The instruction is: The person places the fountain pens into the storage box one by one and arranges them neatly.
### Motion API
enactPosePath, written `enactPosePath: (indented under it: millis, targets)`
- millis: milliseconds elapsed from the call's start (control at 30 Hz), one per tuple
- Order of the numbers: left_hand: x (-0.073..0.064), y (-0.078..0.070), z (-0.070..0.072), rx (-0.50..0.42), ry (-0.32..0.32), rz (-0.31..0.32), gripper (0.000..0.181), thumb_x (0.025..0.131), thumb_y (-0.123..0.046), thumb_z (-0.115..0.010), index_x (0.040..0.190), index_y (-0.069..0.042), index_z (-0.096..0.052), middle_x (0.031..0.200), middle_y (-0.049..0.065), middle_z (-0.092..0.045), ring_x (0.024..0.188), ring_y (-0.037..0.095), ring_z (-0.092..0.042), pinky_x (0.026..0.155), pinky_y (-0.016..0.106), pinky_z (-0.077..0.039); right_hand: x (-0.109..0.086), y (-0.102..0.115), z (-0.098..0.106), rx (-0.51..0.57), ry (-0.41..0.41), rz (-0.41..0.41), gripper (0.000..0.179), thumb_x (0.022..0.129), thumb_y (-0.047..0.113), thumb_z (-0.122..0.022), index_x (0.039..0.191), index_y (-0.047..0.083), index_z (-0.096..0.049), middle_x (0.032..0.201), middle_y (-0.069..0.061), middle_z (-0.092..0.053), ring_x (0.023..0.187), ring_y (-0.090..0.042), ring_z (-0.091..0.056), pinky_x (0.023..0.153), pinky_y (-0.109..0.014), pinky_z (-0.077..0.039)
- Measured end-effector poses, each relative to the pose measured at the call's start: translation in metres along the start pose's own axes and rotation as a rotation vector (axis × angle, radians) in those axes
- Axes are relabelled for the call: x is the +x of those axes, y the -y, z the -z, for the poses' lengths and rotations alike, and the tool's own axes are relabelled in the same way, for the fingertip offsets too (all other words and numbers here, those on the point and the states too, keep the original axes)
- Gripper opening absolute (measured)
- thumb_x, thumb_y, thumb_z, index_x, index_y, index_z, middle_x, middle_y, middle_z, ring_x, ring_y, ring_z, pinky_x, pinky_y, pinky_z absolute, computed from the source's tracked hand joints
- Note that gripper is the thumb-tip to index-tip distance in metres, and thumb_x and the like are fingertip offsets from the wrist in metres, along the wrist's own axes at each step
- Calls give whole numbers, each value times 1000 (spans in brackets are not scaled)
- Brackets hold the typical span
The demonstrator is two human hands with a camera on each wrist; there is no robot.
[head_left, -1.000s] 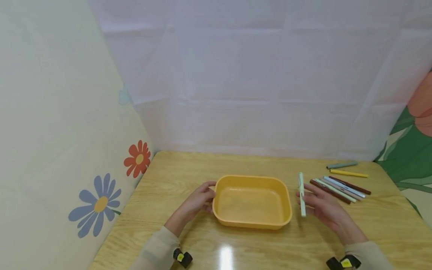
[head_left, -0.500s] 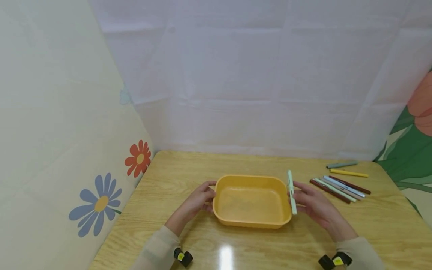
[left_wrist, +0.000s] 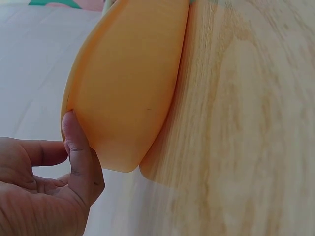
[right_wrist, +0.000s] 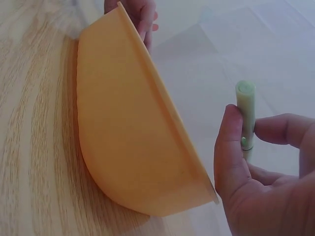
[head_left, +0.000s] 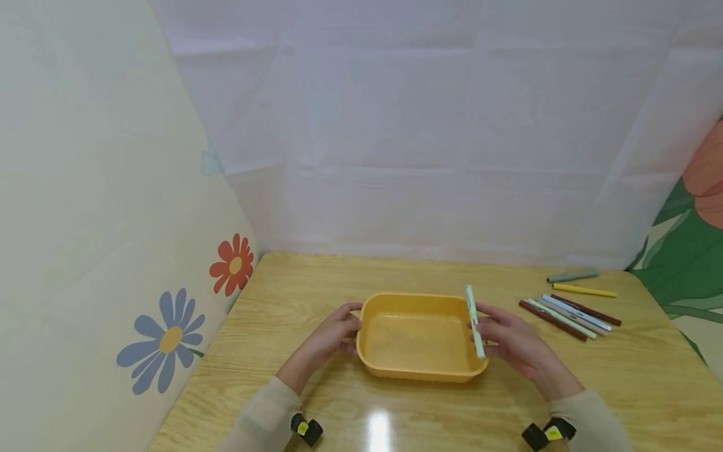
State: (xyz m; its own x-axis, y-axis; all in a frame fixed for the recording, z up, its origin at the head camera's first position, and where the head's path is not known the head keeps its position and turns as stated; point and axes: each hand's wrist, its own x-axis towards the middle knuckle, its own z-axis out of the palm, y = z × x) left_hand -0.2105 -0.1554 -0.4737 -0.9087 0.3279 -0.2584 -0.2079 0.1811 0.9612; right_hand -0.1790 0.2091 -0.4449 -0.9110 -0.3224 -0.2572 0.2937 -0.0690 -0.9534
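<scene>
A yellow plastic basin sits on the wooden table in the head view. My left hand holds its left end at the rim, with thumb and fingers at the edge in the left wrist view. My right hand pinches a pale green pen between thumb and fingers. The pen is over the basin's right rim, its long side pointing away from me. In the right wrist view, the pen appears end-on above the rim, apart from the basin's wall.
To the right lies a group of several pens in brown, green, blue and pinkish tones. Behind them are a yellow pen and a grey-green pen. A white cloth hangs behind the table.
My right hand has moved left with the pale green pen, from beside the basin to over its right rim. The left hand and the basin have stayed in place.
</scene>
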Motion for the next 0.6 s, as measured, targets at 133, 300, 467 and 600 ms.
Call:
enactPosePath:
  millis: [133, 300, 467, 600]
  targets:
    - [0, 0, 0, -1, 1, 3, 47, 92, -16, -49, 137, -11, -38, 104, 19, -51, 78, 23, -58, 60, 33, -55, 2, 0, -4, -17, 2, 2, 67, 92, 14, -56, 147, 2, -20, 114, -12, -57, 93, -20, -61, 78, -36, -53]
    - [1, 0, 0, -4, -4, 9, 47, 91, -16, -49, 137, -11, -38, 104, 19, -51, 78, 23, -58, 60, 33, -55, 5, 1, -11, -23, -6, -13, 67, 91, 13, -58, 147, 3, -23, 119, -17, -54, 96, -22, -61, 78, -35, -54]
    - [2, 0, -1, -5, -14, 14, 46, 91, -15, -49, 136, -11, -39, 103, 19, -51, 79, 23, -59, 59, 32, -55, 10, 0, -16, -8, 16, -13, 67, 90, 12, -58, 147, 4, -22, 120, -19, -52, 97, -24, -61, 80, -36, -54]
    - [2, -1, -1, -7, -20, 19, 46, 91, -15, -49, 136, -10, -39, 104, 19, -51, 78, 23, -59, 58, 31, -55, 13, -1, -20, 1, 49, 1, 68, 91, 10, -58, 147, 2, -20, 117, -18, -52, 95, -24, -60, 81, -36, -54]
